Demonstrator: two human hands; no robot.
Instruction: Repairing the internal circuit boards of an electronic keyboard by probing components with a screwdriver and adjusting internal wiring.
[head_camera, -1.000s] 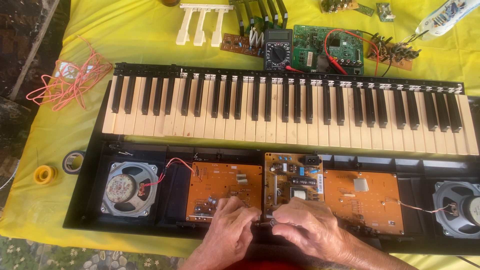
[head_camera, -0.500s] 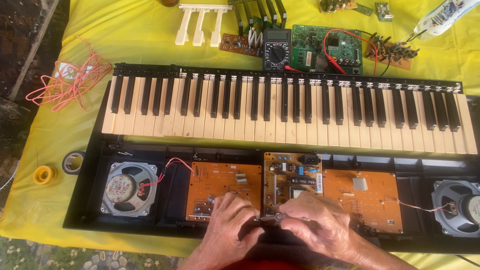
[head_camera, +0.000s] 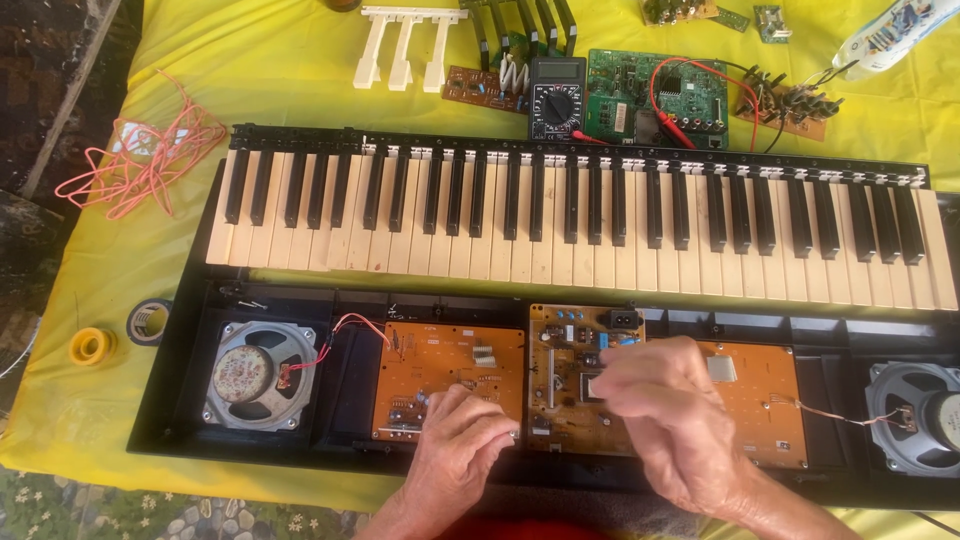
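1. A person's left hand (head_camera: 462, 447) rests, fingers curled narrow, on the lower right corner of an orange circuit board (head_camera: 448, 380) set in an opened keyboard case (head_camera: 170, 400); whether the fingers pinch anything cannot be told.
2. Just right of it, the right hand (head_camera: 668, 415) hovers over the middle circuit board (head_camera: 580, 375), fingers drawn loosely together and blurred; what they hold, if anything, cannot be told.
3. The middle board lies between the two hands and partly under the right one, its black socket (head_camera: 625, 319) showing just beyond the fingers.
4. A third orange board (head_camera: 765, 395) extends right of the right hand.
5. A round speaker (head_camera: 258, 374) sits well left of the left hand, red wire (head_camera: 350, 325) running towards the first board; a second speaker (head_camera: 920, 415) sits far right.
6. Beyond both hands, the black-and-white keys (head_camera: 570, 225) span the case.
7. Farther still, on the yellow cloth (head_camera: 260, 60), lie a multimeter (head_camera: 556, 98), a green circuit board (head_camera: 650, 95) and loose white keys (head_camera: 405, 45).
8. Off to the far left sit tangled orange wire (head_camera: 140, 160) and two tape rolls (head_camera: 92, 345).
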